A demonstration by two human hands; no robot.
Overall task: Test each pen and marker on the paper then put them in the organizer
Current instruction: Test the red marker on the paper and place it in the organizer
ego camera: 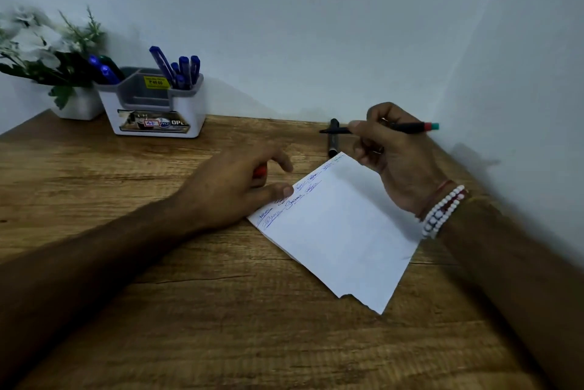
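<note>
Right hand (395, 155): pinches black pen (407, 127), raised over paper's far corner.
Pen axis: roughly level, tip left, red-teal end right.
Paper (341, 231): on table (158, 294), just below the tip.
Left hand (234, 181): thumb on paper edge; fingers over red item (260, 172), grip unclear.
Organizer (155, 105): far left, well apart; left hand nearer.
Hidden: pen's middle inside fingers; red item mostly covered.

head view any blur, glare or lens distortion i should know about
Head view: dim, even light, no glare; flowers at the left edge and the right forearm are smeared; the wall corner slants from the wide lens; the right hand with the pen casts a soft shadow on the wall; the paper is fairly sharp.
</note>
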